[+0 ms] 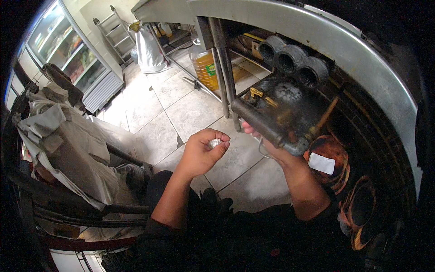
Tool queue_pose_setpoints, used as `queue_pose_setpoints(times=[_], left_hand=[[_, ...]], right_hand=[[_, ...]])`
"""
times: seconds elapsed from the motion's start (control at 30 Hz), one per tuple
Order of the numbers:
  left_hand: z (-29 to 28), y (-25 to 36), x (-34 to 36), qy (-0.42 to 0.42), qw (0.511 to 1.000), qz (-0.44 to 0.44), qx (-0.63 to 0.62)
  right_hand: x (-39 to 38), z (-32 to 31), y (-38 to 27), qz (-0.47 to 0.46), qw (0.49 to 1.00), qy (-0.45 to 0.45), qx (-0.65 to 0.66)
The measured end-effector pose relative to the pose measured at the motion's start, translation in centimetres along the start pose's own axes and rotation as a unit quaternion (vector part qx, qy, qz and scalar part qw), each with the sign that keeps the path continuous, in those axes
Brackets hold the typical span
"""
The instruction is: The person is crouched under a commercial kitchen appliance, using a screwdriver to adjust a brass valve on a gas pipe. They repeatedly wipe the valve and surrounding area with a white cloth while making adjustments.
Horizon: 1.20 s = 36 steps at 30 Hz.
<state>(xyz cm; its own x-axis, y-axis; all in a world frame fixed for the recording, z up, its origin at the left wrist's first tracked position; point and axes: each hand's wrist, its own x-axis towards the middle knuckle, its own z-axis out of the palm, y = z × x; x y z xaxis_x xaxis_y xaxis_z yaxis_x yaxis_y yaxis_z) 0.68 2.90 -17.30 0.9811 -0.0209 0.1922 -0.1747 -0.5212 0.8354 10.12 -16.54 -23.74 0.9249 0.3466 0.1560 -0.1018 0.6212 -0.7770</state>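
My left hand [205, 152] is closed on a small crumpled silvery piece [215, 143], held over the tiled floor. My right hand [278, 149] reaches beneath a blackened metal burner assembly [294, 102] with brass valves [256, 93]. Its pinkish fingertips curl at the assembly's left side, beside a thin metal loop [263, 149]; what they grip is hidden. Three grimy round metal tubes [287, 61] sit behind the valves. Right of my right hand, a white rectangle [321, 162] lies on a scorched, orange-brown round item [336, 145].
A steel counter [344, 36] arches overhead right, its legs [223, 86] near a yellow oil jug [204, 68]. A white sack [152, 50], ladder [118, 36] and glass-door fridge [63, 38] stand behind. White cloths [68, 149] on a dark frame crowd my left.
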Motion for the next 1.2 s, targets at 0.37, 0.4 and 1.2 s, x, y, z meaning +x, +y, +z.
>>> queue_pose_setpoints(times=[0.37,0.4,1.2], left_hand=[[-0.2,-0.4,0.1,0.017,0.998,0.053,0.007],[-0.1,-0.4,0.1,0.021,0.998,0.061,0.005],[-0.1,-1.0,-0.2,0.044,0.995,0.025,-0.084]], right_hand=[[-0.3,1.6,-1.3,-0.035,0.999,0.003,-0.032],[-0.3,1.4,-1.2,-0.028,0.999,0.006,-0.017],[0.9,-1.7,0.8,0.053,0.993,-0.030,-0.097]])
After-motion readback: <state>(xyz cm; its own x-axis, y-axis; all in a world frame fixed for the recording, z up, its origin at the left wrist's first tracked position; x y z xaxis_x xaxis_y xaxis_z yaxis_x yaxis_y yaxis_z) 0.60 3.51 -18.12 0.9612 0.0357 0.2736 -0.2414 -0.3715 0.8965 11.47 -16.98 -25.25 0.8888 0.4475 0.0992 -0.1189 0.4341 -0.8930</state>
